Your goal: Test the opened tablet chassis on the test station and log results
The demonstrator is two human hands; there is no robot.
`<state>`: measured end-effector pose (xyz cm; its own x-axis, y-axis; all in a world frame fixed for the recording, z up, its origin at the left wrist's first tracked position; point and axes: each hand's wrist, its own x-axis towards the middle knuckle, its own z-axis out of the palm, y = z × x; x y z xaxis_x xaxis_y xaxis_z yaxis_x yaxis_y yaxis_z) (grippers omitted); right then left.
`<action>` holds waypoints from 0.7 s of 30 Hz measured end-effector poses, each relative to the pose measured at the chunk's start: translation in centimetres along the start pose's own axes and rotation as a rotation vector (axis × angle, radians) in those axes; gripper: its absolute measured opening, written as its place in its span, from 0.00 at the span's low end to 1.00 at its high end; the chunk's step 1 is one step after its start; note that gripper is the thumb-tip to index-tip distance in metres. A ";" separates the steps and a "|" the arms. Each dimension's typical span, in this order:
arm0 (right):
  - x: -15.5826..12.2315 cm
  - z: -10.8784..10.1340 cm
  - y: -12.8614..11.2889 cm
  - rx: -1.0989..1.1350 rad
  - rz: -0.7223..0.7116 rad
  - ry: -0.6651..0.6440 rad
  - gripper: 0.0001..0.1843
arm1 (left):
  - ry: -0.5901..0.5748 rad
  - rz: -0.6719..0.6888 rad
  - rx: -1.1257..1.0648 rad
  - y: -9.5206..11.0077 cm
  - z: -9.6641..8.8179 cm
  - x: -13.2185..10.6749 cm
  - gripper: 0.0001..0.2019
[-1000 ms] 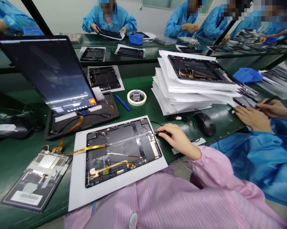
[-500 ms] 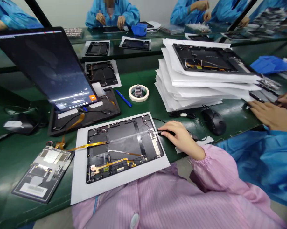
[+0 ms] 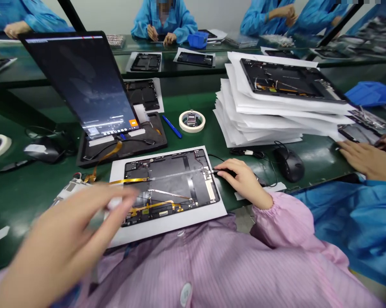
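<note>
An opened tablet back shell point(image 3: 170, 182) with black inner parts and an orange flex cable lies on a white sheet point(image 3: 212, 214) in front of me. My right hand point(image 3: 244, 182) rests at the shell's right edge, fingers closed round a thin black tool whose tip touches a small board there. My left hand point(image 3: 64, 239) is raised close to the camera, blurred, fingers stretched out towards the shell's left side, holding nothing that I can see.
A tilted screen point(image 3: 80, 81) stands on a black tray point(image 3: 122, 147). A tape roll point(image 3: 192, 121), a blue pen point(image 3: 172, 127), a mouse point(image 3: 289, 164) and a stack of white sheets with a shell on top point(image 3: 276, 107) lie behind. A blue-sleeved co-worker's hand point(image 3: 363, 160) is at right.
My left hand has come up into view from the lower left, reaching towards the shell. The camera view has shifted slightly left. My right hand stays at the shell's right edge.
</note>
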<state>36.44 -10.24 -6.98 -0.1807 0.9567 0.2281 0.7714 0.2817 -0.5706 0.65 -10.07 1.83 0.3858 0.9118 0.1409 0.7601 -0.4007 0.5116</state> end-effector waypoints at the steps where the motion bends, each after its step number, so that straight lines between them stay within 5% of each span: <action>1: 0.0 0.0 0.0 -0.003 -0.002 0.007 0.07 | 0.006 -0.012 0.069 0.6 0.8 2.5 0.12; 5: 0.2 0.0 0.0 -0.020 -0.022 0.003 0.07 | -0.008 0.122 0.290 0.5 5.6 10.3 0.14; 9: 0.3 -0.1 0.1 -0.006 -0.040 -0.024 0.07 | -0.058 0.132 0.338 -1.5 9.1 12.0 0.15; 21: 0.2 -0.5 -1.0 -0.003 -0.085 -0.083 0.08 | -0.108 0.092 0.244 -2.0 9.3 12.3 0.15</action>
<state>35.92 -10.34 -5.98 -0.2957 0.9321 0.2091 0.7527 0.3622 -0.5499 8.77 1.11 -5.37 0.5026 0.8608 0.0796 0.8176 -0.5032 0.2799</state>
